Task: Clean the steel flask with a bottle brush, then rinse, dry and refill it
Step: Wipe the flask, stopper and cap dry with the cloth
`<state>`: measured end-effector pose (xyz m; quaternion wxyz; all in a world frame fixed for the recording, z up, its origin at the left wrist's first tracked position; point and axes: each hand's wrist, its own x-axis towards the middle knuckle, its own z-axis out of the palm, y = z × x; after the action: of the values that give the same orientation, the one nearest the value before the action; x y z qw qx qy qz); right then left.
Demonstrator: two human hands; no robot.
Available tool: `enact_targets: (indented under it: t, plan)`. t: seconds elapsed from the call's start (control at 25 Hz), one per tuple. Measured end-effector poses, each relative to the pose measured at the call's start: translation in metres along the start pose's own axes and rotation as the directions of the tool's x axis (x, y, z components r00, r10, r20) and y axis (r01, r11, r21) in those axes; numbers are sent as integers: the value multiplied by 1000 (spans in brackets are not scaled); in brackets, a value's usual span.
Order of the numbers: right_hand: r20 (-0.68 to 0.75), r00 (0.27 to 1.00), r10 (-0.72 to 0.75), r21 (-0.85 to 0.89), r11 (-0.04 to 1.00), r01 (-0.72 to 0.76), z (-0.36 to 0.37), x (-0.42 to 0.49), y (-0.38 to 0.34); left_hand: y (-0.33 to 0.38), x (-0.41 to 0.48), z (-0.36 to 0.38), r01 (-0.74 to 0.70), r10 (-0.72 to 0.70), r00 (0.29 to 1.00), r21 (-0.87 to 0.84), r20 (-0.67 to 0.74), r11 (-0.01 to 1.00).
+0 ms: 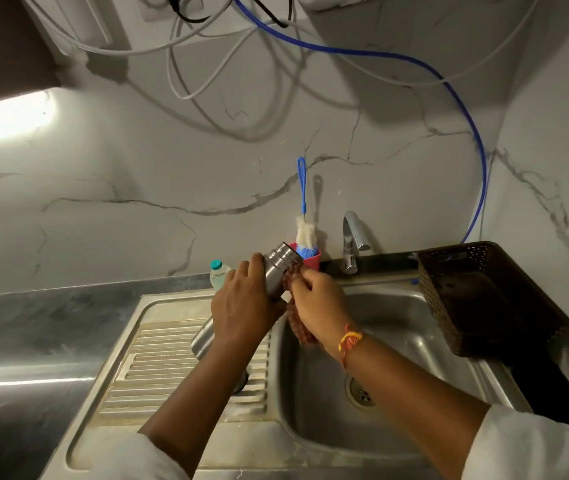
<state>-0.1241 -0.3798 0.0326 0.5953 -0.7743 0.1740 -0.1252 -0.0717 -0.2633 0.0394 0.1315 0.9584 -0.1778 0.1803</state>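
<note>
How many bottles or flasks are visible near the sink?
2: the steel flask, gripped by the left hand; a plastic bottle with a teal cap, standing behind that hand. Others may be hidden.

Both arms reach forward, bare from the elbow, with white sleeves point(525, 445) bunched at the bottom. The left hand point(245, 301) shows its back, its fingers curled round the middle of the tilted steel flask point(281, 268). The right hand point(317, 303), just beside it, pinches a reddish cloth point(296, 322) against the flask's side. A red and yellow thread band point(349, 341) circles the right wrist.
</note>
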Motion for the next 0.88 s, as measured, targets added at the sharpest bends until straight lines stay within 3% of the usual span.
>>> enact_targets:
  t: [0.12,0.2,0.28,0.48,0.64,0.8,0.88]
  plan:
    - [-8,945,-328,-307,900,310,2,-11,16,-2,1,2,14,-14,1000,3,17,1000]
    - [68,848,-526,-526,703,478,1,-17,24,0,0,5,-41,40,999,36,20,999]
    - [105,783,-614,-693,519,500,-5,-13,22,2,-2,5,-49,48,999,21,10,999]
    - [206,806,-555,-764,424,487,-19,-3,13,-12,-2,2,-183,181,983,205,29,961]
    - [307,798,-518,-775,351,526,-27,-15,14,-20,1,-1,-168,170,985,242,12,956]
    - [314,841,-441,-807,343,481,-30,4,-5,-19,-6,5,-293,288,955,335,65,895]
    - [330,855,-400,-793,373,481,-31,9,-14,-22,-3,4,-268,265,963,342,56,901]
